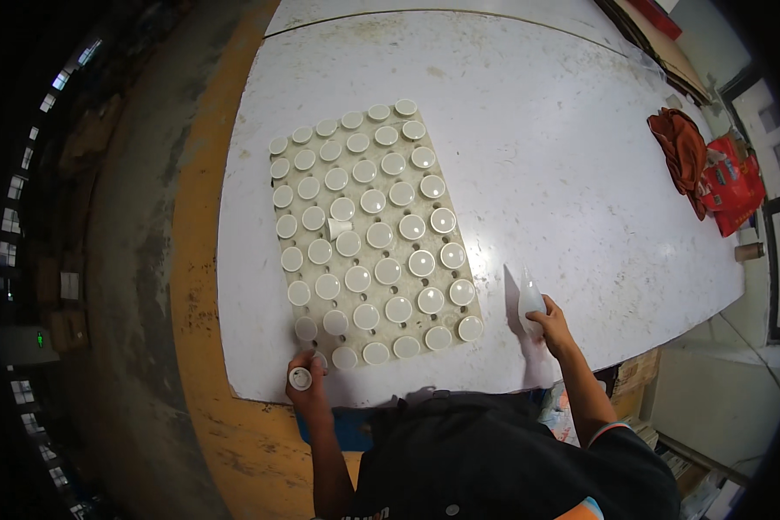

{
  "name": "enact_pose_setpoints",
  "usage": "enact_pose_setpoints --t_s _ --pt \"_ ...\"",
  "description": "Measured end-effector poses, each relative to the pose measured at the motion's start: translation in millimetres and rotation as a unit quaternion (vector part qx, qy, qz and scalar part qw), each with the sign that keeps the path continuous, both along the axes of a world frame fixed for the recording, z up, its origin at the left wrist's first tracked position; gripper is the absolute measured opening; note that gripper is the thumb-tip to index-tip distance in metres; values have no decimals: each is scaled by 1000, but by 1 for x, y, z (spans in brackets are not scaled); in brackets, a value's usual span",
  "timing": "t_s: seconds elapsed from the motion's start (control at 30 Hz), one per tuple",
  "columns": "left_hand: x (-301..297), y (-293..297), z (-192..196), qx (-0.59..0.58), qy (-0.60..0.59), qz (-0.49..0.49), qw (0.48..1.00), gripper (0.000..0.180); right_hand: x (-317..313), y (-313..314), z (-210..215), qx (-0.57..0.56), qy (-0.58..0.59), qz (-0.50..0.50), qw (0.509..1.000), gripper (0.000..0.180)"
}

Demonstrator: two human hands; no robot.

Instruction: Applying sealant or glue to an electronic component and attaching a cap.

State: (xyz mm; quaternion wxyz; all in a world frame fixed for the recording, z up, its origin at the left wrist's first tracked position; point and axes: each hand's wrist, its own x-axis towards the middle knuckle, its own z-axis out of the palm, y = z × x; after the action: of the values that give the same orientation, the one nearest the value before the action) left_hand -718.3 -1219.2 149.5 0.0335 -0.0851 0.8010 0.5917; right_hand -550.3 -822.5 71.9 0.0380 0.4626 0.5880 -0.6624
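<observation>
A pale board [381, 251] lies on the white table, with several rows of round white caps standing on it. Past the board's near left corner, my left hand [310, 397] is closed round a white cap [300, 379], its round face turned up. The fingertips reach close to a cap at that corner and partly cover it. To the right of the board, my right hand [553, 326] grips a translucent squeeze bottle [529, 293], held with its narrow tip pointing away from me. One small white piece [340, 229] sits tilted among the caps near the board's middle.
At the table's far right lie a dark red cloth [680, 152] and a red plastic bag [732, 186], with a small brown spool [749, 251] nearby. The table's left edge borders a yellow floor strip [195, 251]. Cardboard boxes [69, 329] stand further left.
</observation>
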Motion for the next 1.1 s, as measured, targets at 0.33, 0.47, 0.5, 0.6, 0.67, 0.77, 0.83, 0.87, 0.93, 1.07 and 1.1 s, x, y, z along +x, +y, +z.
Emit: enact_pose_setpoints --t_s 0.33,0.47,0.5,0.6,0.67,0.77,0.83,0.87,0.93,1.07,1.1 --pt "24 12 -4 46 -20 -24 998 15 6 -31 24 -245 255 -152 923 49" --pt "-1 27 -5 38 -23 -41 998 13 -5 -18 5 -122 150 -138 971 50" --pt "-14 34 -1 34 -25 -47 998 12 -11 -16 -4 -44 134 -151 978 49" --pt "-70 59 -5 11 -17 -77 997 10 -25 -3 -17 94 87 -150 980 48" --pt "-113 81 6 -50 20 -110 993 10 -34 6 -22 175 63 -157 970 47" --pt "-195 128 2 -130 41 -161 977 12 -36 20 -43 195 44 -196 960 49" --pt "-250 157 -11 -125 70 -164 976 15 -37 26 -53 185 35 -221 957 49" --pt "-275 172 -15 -136 78 -171 973 16 -36 27 -55 196 32 -220 955 48" --pt "-325 192 -26 -159 99 -195 963 18 -40 24 -56 196 30 -217 956 47" --pt "-399 227 -55 -253 102 -252 928 19 -31 27 -66 193 7 -209 959 49" --pt "-409 236 -63 -256 99 -255 927 19 -29 28 -68 213 4 -192 958 53"
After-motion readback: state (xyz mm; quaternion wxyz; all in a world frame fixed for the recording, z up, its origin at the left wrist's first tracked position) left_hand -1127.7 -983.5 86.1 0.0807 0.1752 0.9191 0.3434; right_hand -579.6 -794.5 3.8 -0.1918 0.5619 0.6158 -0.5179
